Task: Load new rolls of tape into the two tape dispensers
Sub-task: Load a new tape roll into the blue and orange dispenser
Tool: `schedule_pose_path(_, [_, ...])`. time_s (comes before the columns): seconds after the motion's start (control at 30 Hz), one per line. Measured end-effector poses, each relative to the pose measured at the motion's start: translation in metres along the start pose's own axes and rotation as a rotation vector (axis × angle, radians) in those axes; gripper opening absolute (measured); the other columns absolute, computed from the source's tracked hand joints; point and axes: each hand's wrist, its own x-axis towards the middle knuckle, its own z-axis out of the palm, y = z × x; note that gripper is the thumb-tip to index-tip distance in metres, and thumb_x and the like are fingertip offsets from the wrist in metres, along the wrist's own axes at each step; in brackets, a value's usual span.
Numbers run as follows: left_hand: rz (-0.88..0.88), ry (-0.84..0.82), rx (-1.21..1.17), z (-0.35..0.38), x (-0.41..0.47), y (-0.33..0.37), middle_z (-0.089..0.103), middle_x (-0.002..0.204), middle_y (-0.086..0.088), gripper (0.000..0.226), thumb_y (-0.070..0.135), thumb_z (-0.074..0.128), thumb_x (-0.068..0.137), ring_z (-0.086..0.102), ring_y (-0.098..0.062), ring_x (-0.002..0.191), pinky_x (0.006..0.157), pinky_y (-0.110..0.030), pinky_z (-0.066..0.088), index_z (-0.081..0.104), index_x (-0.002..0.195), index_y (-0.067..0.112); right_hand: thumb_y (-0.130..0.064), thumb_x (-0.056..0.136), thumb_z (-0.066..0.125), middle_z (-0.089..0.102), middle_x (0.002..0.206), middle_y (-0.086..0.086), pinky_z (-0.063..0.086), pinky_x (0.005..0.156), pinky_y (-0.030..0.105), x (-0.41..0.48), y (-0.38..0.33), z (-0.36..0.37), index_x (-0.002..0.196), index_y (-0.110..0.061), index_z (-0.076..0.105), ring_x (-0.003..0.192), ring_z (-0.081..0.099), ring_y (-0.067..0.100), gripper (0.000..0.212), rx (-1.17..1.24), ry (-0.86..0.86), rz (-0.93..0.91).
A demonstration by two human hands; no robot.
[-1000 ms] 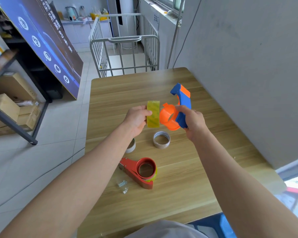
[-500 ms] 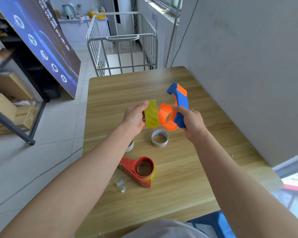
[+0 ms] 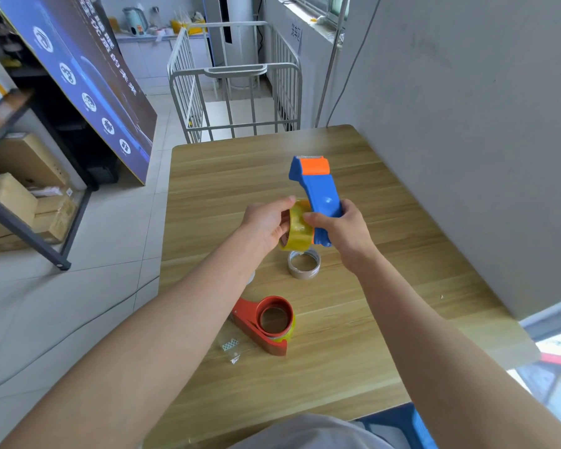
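Observation:
My right hand (image 3: 344, 228) grips the handle of a blue and orange tape dispenser (image 3: 318, 192), held above the table with its cutter end pointing away. My left hand (image 3: 268, 222) holds a yellow tape roll (image 3: 298, 230) pressed against the dispenser's left side; the dispenser's hub is hidden behind the roll. A red tape dispenser (image 3: 266, 325) lies flat on the wooden table (image 3: 353, 335) nearer to me, with a yellow roll sitting on its hub.
An empty cardboard tape core (image 3: 304, 264) lies on the table under my hands. Another core is mostly hidden behind my left forearm. A small clear packet (image 3: 230, 346) lies by the red dispenser. A grey wall runs along the table's right edge; a metal cart (image 3: 234, 102) stands beyond it.
My right hand has turned the blue dispenser so its back faces me and the orange hub no longer shows. My left hand has brought the yellow roll up against the dispenser.

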Motion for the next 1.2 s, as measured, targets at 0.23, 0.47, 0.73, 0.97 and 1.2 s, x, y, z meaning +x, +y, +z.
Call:
schedule_pose_path(0.23, [-0.070,0.059,0.492,-0.003,0.002,-0.003,0.053,0.119,-0.006,0.066,0.049,0.074,0.069,0.054,-0.021,0.105,0.087,-0.038,0.047,0.050,0.117,0.009,-0.014,0.069,0.080,0.062,0.084,-0.003,0.047,0.051,0.015,-0.001,0.003,-0.001,0.100,-0.015,0.054,0.063,0.061,0.007,0.040,0.106,-0.050,-0.005])
schedule_pose_path(0.47, [-0.142,-0.157,0.358,-0.005,-0.001,-0.007,0.053,0.131,-0.016,0.063,0.028,0.073,0.075,0.057,-0.033,0.113,0.082,-0.047,0.054,0.045,0.129,0.014,-0.013,0.071,0.080,0.066,0.093,0.006,0.055,0.063,0.022,-0.003,0.007,0.002,0.113,-0.004,0.049,0.072,0.069,0.011,0.053,0.236,-0.151,-0.012])
schedule_pose_path(0.73, [-0.025,-0.450,0.205,-0.015,-0.002,-0.008,0.065,0.093,0.002,0.033,0.006,0.057,0.086,0.064,-0.015,0.081,0.070,-0.029,0.055,0.051,0.114,0.022,-0.033,0.081,0.065,0.067,0.116,0.014,0.055,0.088,0.038,0.003,0.008,-0.009,0.121,-0.004,0.059,0.104,0.066,0.028,0.049,0.432,-0.429,0.098])
schedule_pose_path(0.97, [0.054,-0.337,0.204,-0.021,0.002,-0.003,0.056,0.075,0.004,0.018,0.037,0.049,0.092,0.051,-0.010,0.069,0.069,-0.026,0.039,0.058,0.089,0.021,-0.040,0.051,0.089,0.073,0.100,0.005,0.055,0.083,0.032,0.006,0.010,-0.012,0.108,-0.010,0.066,0.094,0.068,0.021,0.067,0.341,-0.637,0.035])
schedule_pose_path(1.2, [-0.170,-0.246,0.503,-0.020,0.001,0.006,0.065,0.080,-0.003,0.024,0.040,0.062,0.079,0.061,-0.024,0.086,0.092,-0.042,0.044,0.060,0.080,0.016,-0.041,0.045,0.091,0.070,0.105,0.005,0.053,0.086,0.030,0.002,0.014,-0.008,0.113,-0.011,0.063,0.098,0.066,0.021,0.079,0.246,-0.662,0.018])
